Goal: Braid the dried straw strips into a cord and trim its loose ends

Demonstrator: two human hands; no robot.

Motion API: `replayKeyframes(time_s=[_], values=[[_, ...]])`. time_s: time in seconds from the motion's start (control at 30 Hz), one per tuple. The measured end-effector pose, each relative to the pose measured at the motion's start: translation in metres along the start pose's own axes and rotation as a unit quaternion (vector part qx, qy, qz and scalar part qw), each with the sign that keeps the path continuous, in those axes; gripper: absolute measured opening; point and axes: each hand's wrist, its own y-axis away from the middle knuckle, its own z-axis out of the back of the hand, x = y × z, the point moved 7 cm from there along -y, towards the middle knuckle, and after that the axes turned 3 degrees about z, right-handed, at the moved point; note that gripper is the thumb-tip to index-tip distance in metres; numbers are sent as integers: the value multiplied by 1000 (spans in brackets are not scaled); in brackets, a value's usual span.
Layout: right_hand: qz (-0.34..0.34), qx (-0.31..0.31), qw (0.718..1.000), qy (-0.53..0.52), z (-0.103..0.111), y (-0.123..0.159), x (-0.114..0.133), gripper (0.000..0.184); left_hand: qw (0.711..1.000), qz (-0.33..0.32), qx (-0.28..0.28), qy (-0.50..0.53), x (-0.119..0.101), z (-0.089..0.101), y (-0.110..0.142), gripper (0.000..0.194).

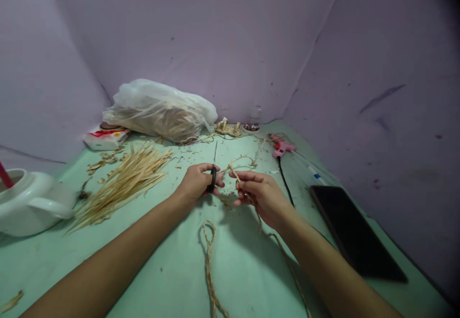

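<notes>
My left hand (pixel 197 181) is closed round the black handles of a pair of scissors (pixel 213 179), whose thin blades point away toward the wall. Close on its right, my right hand (pixel 260 193) pinches a braided straw cord (pixel 235 173) between thumb and fingers. A loose, frayed end of the cord curls out beyond the fingertips. From under this hand the cord trails down along the forearm to the near edge of the view. Between my forearms another length of braided cord (pixel 208 255) lies on the table with a loop at its far end.
Dry straw strips (pixel 125 181) lie left, near a white pot (pixel 39 203). At the back are a stuffed plastic bag (pixel 161 111), a woven straw piece (pixel 228 128) and a dish of beads (pixel 251 127). A pink glue gun (pixel 282 147) with black cable and a dark phone (pixel 354 231) lie right.
</notes>
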Motion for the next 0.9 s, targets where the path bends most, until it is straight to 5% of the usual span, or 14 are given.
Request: replayKeyframes(time_s=[0.1, 0.23, 0.33, 0.43, 0.5, 0.57, 0.63, 0.7, 0.9], values=[[10, 54, 998, -35, -12, 9, 8, 28, 998, -1, -70, 9, 1, 14, -5, 35], [24, 110, 993, 19, -19, 14, 7, 27, 977, -94, -168, -86, -14, 48, -11, 37], [25, 149, 984, 95, -27, 17, 0, 26, 975, -124, -120, -136, -24, 48, -12, 40], [30, 191, 971, 140, -36, 21, -6, 28, 984, -77, -2, -159, -21, 29, -10, 39], [25, 190, 970, 152, -36, 19, -10, 28, 973, -72, 8, -217, -21, 25, -10, 36], [11, 147, 979, 142, -29, 14, -11, 26, 926, -110, -78, -352, -28, 36, -9, 30], [-2, 75, 992, 101, -17, 7, -10, 23, 836, -123, -174, -507, -34, 50, -8, 27], [-6, 11, 999, 51, -5, 2, -8, 22, 772, -104, -210, -591, -33, 62, -7, 32], [7, -15, 1000, 23, -1, 1, -2, 23, 752, -99, -195, -622, -35, 69, -3, 18]])
